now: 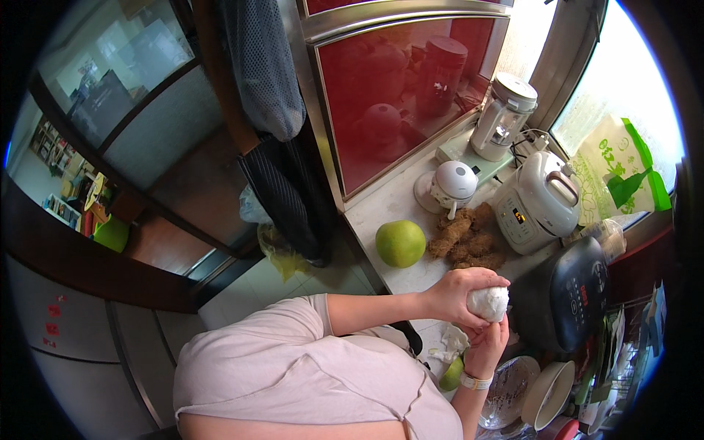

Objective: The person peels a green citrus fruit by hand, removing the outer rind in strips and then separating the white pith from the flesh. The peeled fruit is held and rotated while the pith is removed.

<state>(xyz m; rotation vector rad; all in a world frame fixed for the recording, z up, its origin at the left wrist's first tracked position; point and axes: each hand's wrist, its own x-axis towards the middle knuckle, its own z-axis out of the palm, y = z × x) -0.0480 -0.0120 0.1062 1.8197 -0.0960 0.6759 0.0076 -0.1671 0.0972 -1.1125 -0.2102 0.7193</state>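
Observation:
My left hand (pixel 459 291) is wrapped around a peeled, white-pithed citrus fruit (pixel 488 303), likely a pomelo, held above the counter. My right hand (pixel 487 338), with a watch at the wrist, pinches at the fruit's lower side; its fingertips are partly hidden. Beneath the hands lie white pith scraps (pixel 454 340) and a piece of green peel (pixel 452 375). A whole green pomelo (pixel 400 243) rests on the white counter (pixel 379 204), beyond my left forearm. Close by sit several brown, hairy root tubers (pixel 467 239).
A small white appliance (pixel 454 181), a blender (pixel 503 118), a white electric cooker (pixel 536 203) and a black rice cooker (pixel 566 297) line the counter. To the lower right are bowls (pixel 550 396) and a wire rack (pixel 632 330). A green-and-white bag (pixel 616 170) leans by the window.

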